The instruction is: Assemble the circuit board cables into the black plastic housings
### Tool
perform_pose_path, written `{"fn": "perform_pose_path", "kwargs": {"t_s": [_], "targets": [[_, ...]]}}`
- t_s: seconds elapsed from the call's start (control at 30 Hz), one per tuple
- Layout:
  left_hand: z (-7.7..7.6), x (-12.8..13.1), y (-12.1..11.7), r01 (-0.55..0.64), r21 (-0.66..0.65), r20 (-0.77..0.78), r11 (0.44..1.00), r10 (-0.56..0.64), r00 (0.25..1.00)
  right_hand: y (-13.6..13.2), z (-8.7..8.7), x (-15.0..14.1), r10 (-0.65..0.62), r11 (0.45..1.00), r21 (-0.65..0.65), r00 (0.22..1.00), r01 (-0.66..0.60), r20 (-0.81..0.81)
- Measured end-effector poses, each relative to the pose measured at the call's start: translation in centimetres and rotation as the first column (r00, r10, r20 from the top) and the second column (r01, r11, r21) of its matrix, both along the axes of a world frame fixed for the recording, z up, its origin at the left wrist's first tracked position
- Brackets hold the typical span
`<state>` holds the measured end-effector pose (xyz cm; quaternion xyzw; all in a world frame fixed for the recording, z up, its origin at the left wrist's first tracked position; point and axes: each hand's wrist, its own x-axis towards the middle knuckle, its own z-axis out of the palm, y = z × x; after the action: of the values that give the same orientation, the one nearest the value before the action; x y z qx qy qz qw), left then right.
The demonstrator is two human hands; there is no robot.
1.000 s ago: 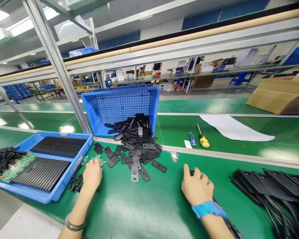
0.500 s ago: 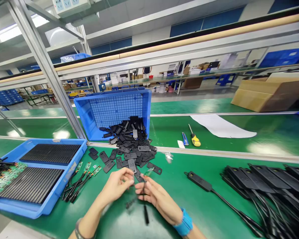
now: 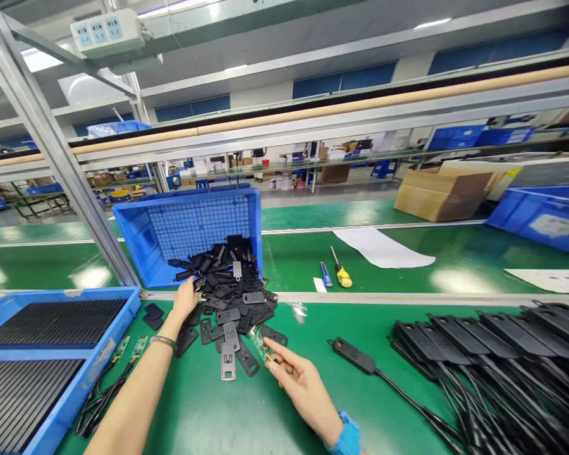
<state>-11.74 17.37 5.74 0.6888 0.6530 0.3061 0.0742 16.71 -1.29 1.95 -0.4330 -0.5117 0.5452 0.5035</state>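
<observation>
My left hand [image 3: 185, 299] reaches to the front edge of the pile of black plastic casing pieces [image 3: 227, 314]. Its fingers are closed on a casing piece there, and the fingertips are partly hidden. Out over the near side of the pile, my right hand [image 3: 296, 379] pinches a small green circuit board [image 3: 260, 343] near its coloured wires, with the board pointing up and left. A grey-looking casing piece [image 3: 228, 361] lies flat on the green bench, left of the right hand.
A blue bin [image 3: 259, 234] lies tipped, spilling casings. At left, a blue tray [image 3: 135, 300] holds rows of black pieces, beside boards with cables [image 3: 107, 385]. A cutter [image 3: 326, 274] and screwdriver [image 3: 344, 275] lie behind. Cabled black units [image 3: 459, 344] are stacked at right.
My left hand has moved from beside the right hand, up and left to the pile. The right hand keeps the board, now turned into clear view. The camera view has swung right.
</observation>
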Motion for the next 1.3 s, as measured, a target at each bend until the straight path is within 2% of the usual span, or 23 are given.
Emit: {"fn": "perform_pose_path", "kwargs": {"t_s": [0.1,0.2,0.3,0.37,0.4,0.47,0.53,0.57,0.63,0.73,0.9,1.03,1.2,1.3], "targets": [[0.4,0.1,-0.5,0.002,0.036,0.041,0.999,-0.004,0.999,0.1,0.0,0.2,-0.068,0.989,0.138,0.990,0.051,0.121],[0.8,1.4,-2.4,0.029,0.065,0.124,0.997,-0.037,0.992,0.0,0.4,0.5,-0.140,0.966,0.247,0.964,0.082,0.226],[0.7,4.0,-5.8,0.121,0.033,0.237,0.992,-0.126,0.963,-0.2,1.0,0.8,-0.226,0.938,0.312,0.946,0.147,0.231],[0.6,6.2,-8.8,0.236,-0.027,0.367,0.971,-0.210,0.906,-0.4,1.3,1.0,-0.275,0.920,0.342,0.936,0.190,0.221],[0.5,7.2,-10.4,0.308,-0.063,0.465,0.949,-0.245,0.851,-0.5,1.5,1.1,-0.291,0.912,0.360,0.930,0.199,0.223],[0.5,8.9,-13.1,0.462,-0.125,0.721,0.878,-0.239,0.650,-0.6,1.6,1.2,-0.315,0.887,0.419,0.916,0.193,0.246],[0.4,10.1,-15.0,0.564,-0.142,0.890,0.813,-0.145,0.433,-0.7,1.7,1.3,-0.336,0.852,0.498,0.899,0.162,0.281],[0.2,10.4,-15.6,0.588,-0.141,0.930,0.796,-0.098,0.356,-0.7,1.7,1.3,-0.345,0.832,0.536,0.890,0.142,0.299],[-0.2,10.8,-16.2,0.609,-0.123,0.971,0.783,-0.031,0.235,-0.8,1.7,1.1,-0.355,0.798,0.594,0.875,0.100,0.329],[-1.0,11.0,-16.6,0.608,-0.100,0.990,0.787,0.020,0.136,-1.0,1.5,0.8,-0.349,0.762,0.647,0.866,0.040,0.358],[-1.8,11.3,-17.5,0.622,-0.080,0.997,0.779,0.057,0.057,-1.3,1.0,0.3,-0.366,0.729,0.684,0.839,-0.010,0.403],[-1.9,11.9,-18.1,0.620,-0.069,0.998,0.782,0.061,0.034,-1.4,0.6,-0.2,-0.367,0.713,0.698,0.809,-0.071,0.458],[-2.6,12.6,-18.4,0.558,-0.110,0.994,0.822,0.085,0.071,-1.5,0.0,-0.8,-0.340,0.716,0.679,0.771,-0.158,0.538],[-3.1,12.8,-18.5,0.508,-0.146,0.989,0.849,0.111,0.098,-1.6,-0.3,-0.9,-0.326,0.725,0.670,0.777,-0.160,0.539]]}}
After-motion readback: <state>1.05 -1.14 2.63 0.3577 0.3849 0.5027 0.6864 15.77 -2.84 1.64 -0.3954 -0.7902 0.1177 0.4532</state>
